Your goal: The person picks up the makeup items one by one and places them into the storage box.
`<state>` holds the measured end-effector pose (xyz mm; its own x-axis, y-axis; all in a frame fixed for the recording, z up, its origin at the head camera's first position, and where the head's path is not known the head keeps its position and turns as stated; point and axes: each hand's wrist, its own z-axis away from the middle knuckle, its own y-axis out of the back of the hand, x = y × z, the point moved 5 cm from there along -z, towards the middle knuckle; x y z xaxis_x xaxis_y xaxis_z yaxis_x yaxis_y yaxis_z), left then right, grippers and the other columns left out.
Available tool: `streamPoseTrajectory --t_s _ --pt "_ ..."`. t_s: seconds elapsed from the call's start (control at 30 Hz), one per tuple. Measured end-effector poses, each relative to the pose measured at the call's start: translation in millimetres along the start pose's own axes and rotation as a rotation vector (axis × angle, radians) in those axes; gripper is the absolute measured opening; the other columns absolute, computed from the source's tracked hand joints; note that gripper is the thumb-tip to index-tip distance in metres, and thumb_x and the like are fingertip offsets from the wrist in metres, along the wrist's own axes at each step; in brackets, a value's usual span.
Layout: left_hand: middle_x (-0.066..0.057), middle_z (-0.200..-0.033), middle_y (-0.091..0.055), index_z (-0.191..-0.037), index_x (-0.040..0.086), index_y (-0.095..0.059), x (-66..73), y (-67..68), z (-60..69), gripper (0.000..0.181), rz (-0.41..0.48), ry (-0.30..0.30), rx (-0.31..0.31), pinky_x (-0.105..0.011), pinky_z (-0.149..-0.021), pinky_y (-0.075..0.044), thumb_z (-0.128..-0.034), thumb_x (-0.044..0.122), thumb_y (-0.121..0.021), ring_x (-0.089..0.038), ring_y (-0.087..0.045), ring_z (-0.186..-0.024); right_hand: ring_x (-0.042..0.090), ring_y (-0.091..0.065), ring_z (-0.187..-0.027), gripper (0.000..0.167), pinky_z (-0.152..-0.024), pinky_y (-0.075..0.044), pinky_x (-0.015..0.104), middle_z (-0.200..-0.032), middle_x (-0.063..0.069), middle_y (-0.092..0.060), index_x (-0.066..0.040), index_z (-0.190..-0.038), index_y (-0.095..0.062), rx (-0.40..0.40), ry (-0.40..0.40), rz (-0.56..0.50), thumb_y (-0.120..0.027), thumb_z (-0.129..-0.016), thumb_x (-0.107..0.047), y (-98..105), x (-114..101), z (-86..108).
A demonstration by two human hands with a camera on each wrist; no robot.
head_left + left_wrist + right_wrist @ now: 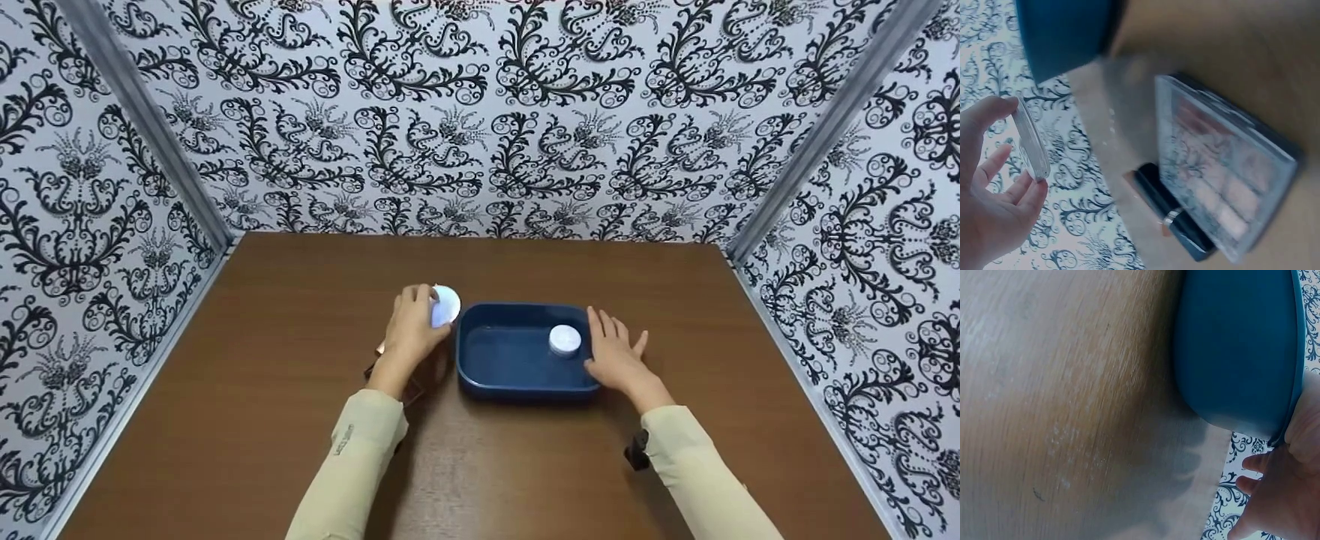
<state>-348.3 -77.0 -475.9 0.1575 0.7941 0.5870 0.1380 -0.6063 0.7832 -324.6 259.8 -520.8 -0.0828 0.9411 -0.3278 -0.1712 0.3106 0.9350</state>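
A thin, round white compact (447,306) is pinched between the thumb and fingers of my left hand (411,326), held above the table just left of the blue tub. The left wrist view shows the compact (1030,138) edge-on. My right hand (616,356) rests at the right rim of the blue tub (525,391), its fingers spread and mostly straight. Inside the tub, toward its right side, sits a small round white container (565,340) with a lid.
Under my left wrist, a clear-lidded makeup palette (1219,174) lies beside a black tube with a silver band (1174,212). Both are largely hidden by my arm in the head view. Patterned walls (480,135) enclose the brown table (300,300) at the back and sides.
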Motion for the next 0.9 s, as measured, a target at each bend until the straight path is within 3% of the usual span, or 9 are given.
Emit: streamPoseTrajectory --t_s 0.13,0.4,0.6,0.9 --pt "-0.018 -0.135 -0.051 -0.116 0.009 -0.054 13.6 2.0 -1.4 0.048 0.019 -0.012 0.009 -0.048 -0.102 -0.048 -0.079 0.022 -0.081 -0.037 -0.048 -0.128 0.049 -0.008 -0.15 0.091 -0.108 0.008 0.081 -0.165 0.025 -0.008 -0.009 -0.16 -0.001 -0.007 0.0 0.0 -0.062 -0.093 -0.014 2 1 0.3" --pt "-0.017 -0.135 -0.051 -0.118 0.01 -0.054 34.7 -4.2 -2.1 0.05 -0.004 -0.033 -0.049 -0.048 -0.098 -0.051 -0.0783 0.025 -0.082 -0.035 -0.051 -0.125 0.049 -0.009 -0.15 0.091 -0.108 0.007 0.081 -0.165 0.025 -0.009 -0.009 -0.16 -0.002 -0.007 0.002 0.001 -0.062 -0.093 -0.014 -1 1 -0.9" --pt "-0.015 -0.132 -0.054 -0.117 0.013 -0.055 51.5 -17.1 -0.2 0.051 -0.034 -0.078 -0.099 -0.048 -0.095 -0.052 -0.0773 0.029 -0.083 -0.034 -0.054 -0.12 0.049 -0.009 -0.15 0.092 -0.108 0.007 0.081 -0.165 0.025 -0.01 -0.009 -0.16 -0.001 -0.013 -0.009 0.001 -0.063 -0.092 -0.014 -1 2 0.6" --pt "-0.014 -0.126 -0.057 -0.112 0.011 -0.057 74.7 -38.5 6.2 0.047 -0.066 -0.192 -0.162 -0.048 -0.092 -0.053 -0.0768 0.028 -0.083 -0.034 -0.056 -0.117 0.049 -0.008 -0.15 0.092 -0.107 0.01 0.081 -0.165 0.025 -0.008 -0.008 -0.16 -0.001 -0.021 0.0 -0.021 -0.063 -0.093 -0.012 2 -4 2.2"
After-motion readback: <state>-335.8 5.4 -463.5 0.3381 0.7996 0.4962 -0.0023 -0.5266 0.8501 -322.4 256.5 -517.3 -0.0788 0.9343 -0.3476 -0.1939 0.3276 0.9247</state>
